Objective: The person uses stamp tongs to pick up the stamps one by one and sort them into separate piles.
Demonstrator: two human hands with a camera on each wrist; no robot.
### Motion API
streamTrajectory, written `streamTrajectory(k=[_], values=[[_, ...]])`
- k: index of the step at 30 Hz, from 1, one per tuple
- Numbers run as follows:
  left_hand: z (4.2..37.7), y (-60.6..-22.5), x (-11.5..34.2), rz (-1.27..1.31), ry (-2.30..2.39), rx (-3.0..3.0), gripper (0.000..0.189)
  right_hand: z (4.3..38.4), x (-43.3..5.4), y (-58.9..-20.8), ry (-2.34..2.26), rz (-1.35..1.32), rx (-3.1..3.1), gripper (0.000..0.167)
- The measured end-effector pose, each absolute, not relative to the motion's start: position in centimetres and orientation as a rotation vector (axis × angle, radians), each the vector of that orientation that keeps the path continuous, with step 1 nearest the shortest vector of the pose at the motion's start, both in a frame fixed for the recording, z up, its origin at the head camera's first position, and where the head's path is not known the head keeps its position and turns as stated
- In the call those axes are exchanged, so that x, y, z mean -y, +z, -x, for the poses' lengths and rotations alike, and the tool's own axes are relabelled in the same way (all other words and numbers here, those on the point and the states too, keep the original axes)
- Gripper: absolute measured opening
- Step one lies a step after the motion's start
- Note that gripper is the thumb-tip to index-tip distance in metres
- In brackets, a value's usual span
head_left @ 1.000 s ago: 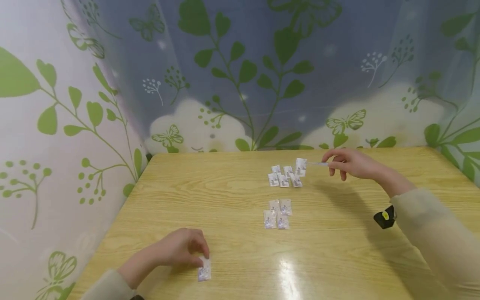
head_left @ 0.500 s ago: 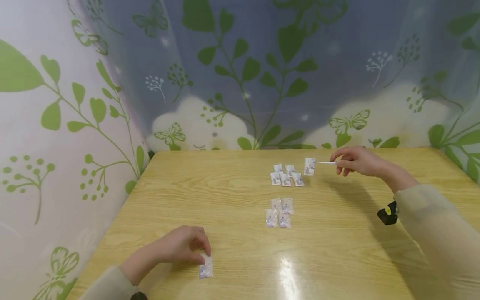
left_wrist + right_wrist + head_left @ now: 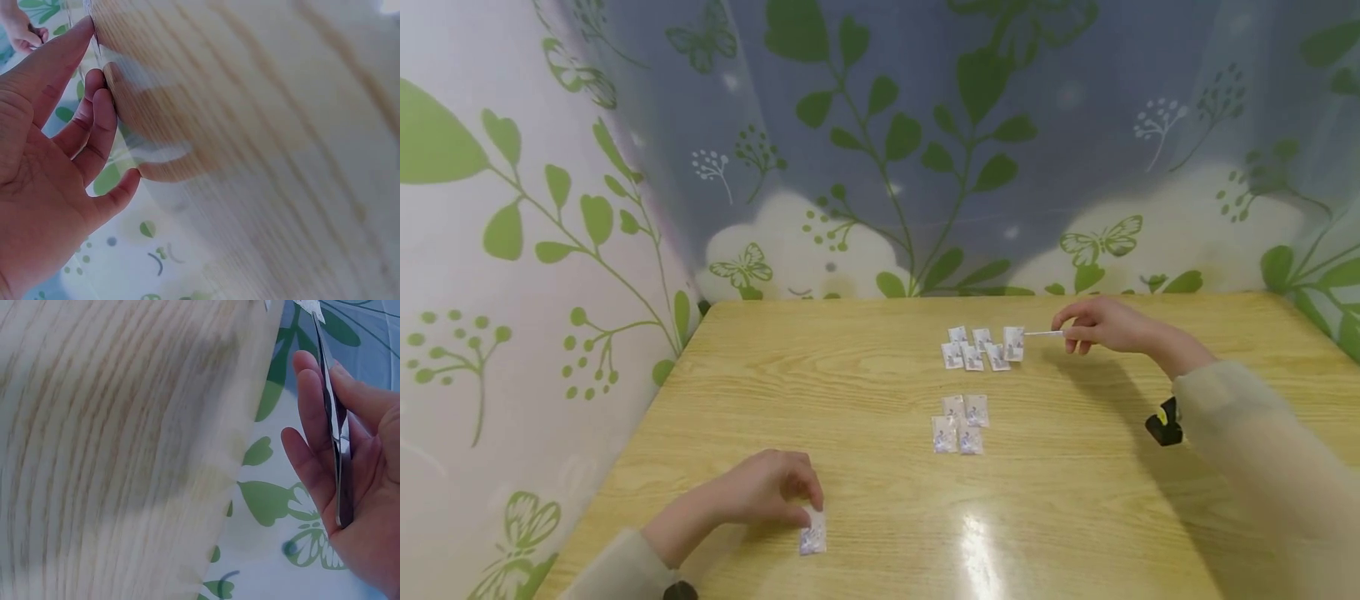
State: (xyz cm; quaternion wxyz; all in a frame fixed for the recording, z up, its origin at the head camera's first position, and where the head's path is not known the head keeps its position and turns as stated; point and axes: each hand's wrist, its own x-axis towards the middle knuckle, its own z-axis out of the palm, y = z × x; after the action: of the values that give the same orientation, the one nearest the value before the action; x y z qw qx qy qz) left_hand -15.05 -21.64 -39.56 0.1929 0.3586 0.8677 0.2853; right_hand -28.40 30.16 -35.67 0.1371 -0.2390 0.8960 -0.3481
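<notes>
Tweezers [image 3: 335, 419] lie between the thumb and fingers of my right hand [image 3: 1112, 325], reaching leftward over the back of the table. Their tips hold the edge of a small white printed packet [image 3: 1013, 343], which overlaps the right end of a cluster of similar packets [image 3: 973, 358]. Nearer the front, my left hand [image 3: 762, 492] pinches the top of another small clear printed packet [image 3: 812, 535] with thumb and index finger, low over the tabletop. In the left wrist view, the other fingers [image 3: 100, 134] curve down to the wood, and the packet is hardly visible.
A second group of several clear packets [image 3: 957, 435] lies mid-table, between the two hands. The wood-grain table [image 3: 760, 375] ends at a leaf-patterned curtain [image 3: 850, 167] behind and on the left. A black wrist device [image 3: 1165, 423] hangs below the right sleeve.
The tweezered packet first shifted right, away from the back cluster, then came back left and lower, against its right end. My left hand has stayed on its packet.
</notes>
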Motion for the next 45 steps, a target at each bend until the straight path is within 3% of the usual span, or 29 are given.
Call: streamTrajectory(k=[24, 35, 45], values=[[15.3, -39.5, 21.1, -1.045, 0.794, -2.405, 0.017, 29.2, -30.4, -37.4, -0.945, 0.593, -2.634, 0.025], [15.4, -39.3, 21.3, -1.027, 0.772, -2.434, 0.017, 27.2, -29.8, -36.4, -0.945, 0.642, -2.647, 0.026], [14.9, -39.6, 21.5, -0.981, 0.797, -2.435, 0.019, 23.7, -25.8, -36.8, -1.029, 0.72, -2.558, 0.022]])
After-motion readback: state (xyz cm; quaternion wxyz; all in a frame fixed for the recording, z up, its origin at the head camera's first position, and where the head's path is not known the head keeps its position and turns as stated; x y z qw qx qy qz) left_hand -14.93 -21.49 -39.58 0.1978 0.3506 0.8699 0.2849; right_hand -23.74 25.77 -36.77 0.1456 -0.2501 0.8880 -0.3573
